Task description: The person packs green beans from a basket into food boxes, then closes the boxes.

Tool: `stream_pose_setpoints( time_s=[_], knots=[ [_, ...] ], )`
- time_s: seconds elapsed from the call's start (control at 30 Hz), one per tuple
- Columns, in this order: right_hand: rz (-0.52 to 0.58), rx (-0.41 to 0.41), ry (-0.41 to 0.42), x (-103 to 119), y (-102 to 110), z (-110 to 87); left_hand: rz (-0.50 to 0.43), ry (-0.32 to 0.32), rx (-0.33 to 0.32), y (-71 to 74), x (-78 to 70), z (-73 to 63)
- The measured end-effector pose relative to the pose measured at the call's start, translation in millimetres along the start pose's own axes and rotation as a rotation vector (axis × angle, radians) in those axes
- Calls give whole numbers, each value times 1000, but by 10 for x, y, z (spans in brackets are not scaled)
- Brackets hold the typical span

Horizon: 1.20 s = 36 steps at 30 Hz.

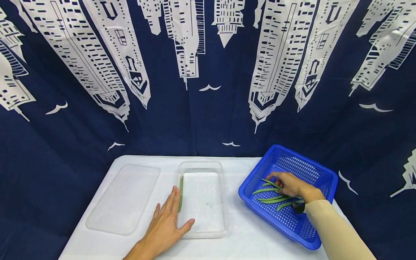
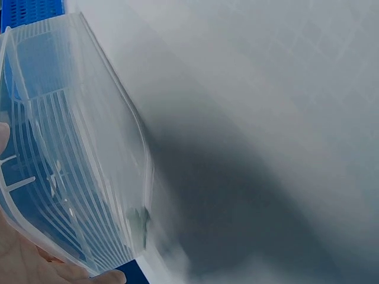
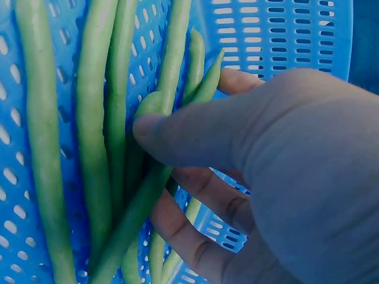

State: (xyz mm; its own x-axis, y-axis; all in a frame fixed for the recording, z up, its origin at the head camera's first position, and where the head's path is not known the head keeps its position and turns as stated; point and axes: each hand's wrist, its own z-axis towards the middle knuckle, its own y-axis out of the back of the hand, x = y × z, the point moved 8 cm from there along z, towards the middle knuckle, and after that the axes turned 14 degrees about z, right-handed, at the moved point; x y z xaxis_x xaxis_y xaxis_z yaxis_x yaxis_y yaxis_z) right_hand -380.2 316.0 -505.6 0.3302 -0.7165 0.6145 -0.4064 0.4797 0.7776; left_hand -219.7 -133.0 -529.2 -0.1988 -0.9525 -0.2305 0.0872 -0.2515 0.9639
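Note:
My right hand (image 1: 290, 186) is down inside a blue perforated plastic basket (image 1: 256, 213) at the right of the table. In the right wrist view its thumb and fingers pinch a green bean (image 3: 133, 228) that slants across others. Several more green beans (image 3: 41, 142) lie on the basket floor around the fingers. My left hand (image 1: 164, 224) rests against the left side of a clear plastic container (image 1: 208, 206), fingers straight and thumb over its near corner. One green bean (image 1: 181, 195) lies lengthwise along that container's left wall, partly behind the fingers.
A translucent flat lid (image 1: 123, 198) lies on the white table (image 1: 234, 231) left of the container. Behind the table hangs a dark blue cloth (image 1: 208, 119) printed with white buildings and birds. The basket stands angled near the table's right edge.

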Motion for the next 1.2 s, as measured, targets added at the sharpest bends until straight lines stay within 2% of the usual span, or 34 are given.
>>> stream_pose_setpoints(
  time_s=[0.3,0.53,0.9,1.2],
  knots=[
    [-18,-24,26,32,9,-27,-12,-2,2,-19,16,1],
    [2,-26,-9,56,48,-56,-25,2,4,-23,10,0],
    [-41,-41,-3,172,178,-83,-18,-2,0,-15,27,13],
    [-56,-80,74,373,236,-111,-32,1,4,-20,33,-2]
  ],
)
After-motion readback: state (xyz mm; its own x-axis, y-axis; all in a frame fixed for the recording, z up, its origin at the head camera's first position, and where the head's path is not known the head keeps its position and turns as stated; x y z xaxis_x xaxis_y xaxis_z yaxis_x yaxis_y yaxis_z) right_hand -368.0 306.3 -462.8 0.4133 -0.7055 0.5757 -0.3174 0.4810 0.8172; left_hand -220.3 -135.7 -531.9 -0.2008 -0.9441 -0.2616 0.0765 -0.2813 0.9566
